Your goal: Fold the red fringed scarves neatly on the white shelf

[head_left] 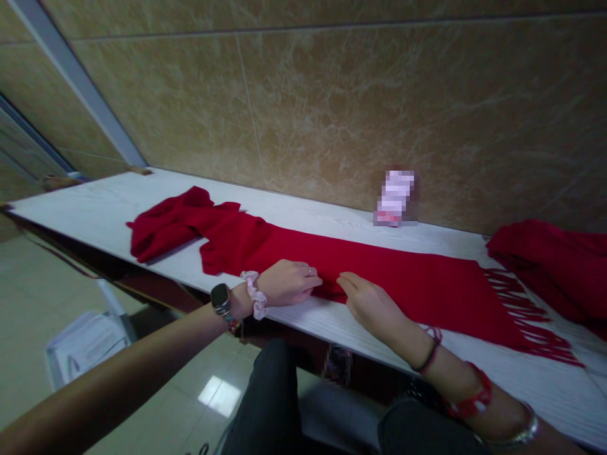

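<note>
- We see a red scarf stretched lengthwise along the white counter, its middle part close to the near edge
- Its fringe spreads toward the counter's right end, while the other end bunches into loose folds toward the left
- Our left hand rests on the scarf's near side, fingers curled together against the cloth; we cannot tell whether they pinch it
- Our right hand faces it across a small gap, fingers together and tips touching the scarf; we cannot tell here either whether cloth is clamped between them
- Between the two sets of fingertips we see the cloth ruck into a small dark fold
- On our left wrist we wear a watch and a pale pink scrunchie, on our right forearm a red bracelet
- Another red cloth lies heaped at the counter's right end, near the far edge
- At the far edge, right of the middle, a pixelated pink-and-white item leans against the marbled wall
</note>
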### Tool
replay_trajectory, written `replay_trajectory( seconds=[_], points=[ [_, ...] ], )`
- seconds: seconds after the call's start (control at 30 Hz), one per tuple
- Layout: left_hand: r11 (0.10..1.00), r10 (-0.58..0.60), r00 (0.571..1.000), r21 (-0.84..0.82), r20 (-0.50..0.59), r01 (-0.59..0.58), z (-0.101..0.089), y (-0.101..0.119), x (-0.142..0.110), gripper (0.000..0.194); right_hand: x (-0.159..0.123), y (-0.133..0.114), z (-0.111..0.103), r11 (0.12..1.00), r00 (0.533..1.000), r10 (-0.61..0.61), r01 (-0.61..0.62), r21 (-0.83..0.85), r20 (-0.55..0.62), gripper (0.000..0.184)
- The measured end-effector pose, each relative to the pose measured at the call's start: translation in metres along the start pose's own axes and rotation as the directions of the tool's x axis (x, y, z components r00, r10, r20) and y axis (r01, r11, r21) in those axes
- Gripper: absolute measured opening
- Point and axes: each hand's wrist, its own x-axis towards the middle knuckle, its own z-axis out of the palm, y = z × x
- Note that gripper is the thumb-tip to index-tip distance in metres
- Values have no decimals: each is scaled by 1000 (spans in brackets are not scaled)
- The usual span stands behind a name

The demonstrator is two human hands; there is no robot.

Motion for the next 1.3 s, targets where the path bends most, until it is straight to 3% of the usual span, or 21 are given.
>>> replay_trajectory(
  seconds=[0.2,0.4,0.67,0.87,0.93,1.03,1.1,1.17,1.3],
  points=[
    [995,-95,993,-3,67,96,-6,6,-1,27,-1,3,5,999,1000,-12,12,-30,2,26],
    [992,-108,990,-55,92,113,-6,2,-3,20,-2,9,5,995,998,28,-21,97,-65,21],
    [981,-21,1000,-191,-3,20,4,-7,-17,21,-9,7,-3,986,987,-161,160,39,24,22],
    [950,14,994,-309,-105,-46,6,-11,-22,22,-12,12,-6,971,972,-234,235,47,-30,22],
    [942,-20,989,-334,-147,-30,7,-13,-19,21,-13,15,-6,961,962,-268,271,62,-55,22],
    [934,-157,970,-347,-185,85,14,-17,-8,25,-14,22,-6,946,955,-291,297,128,-62,23],
    [924,-242,960,-336,-140,184,21,-20,0,31,-15,25,-7,939,960,-276,279,202,-45,21],
    [911,-301,953,-305,-26,279,27,-23,8,40,-13,29,-7,931,972,-226,233,280,-55,22],
    [894,-343,919,-232,195,383,34,-26,14,54,1,29,-5,939,988,19,35,342,-152,31]
  ],
)
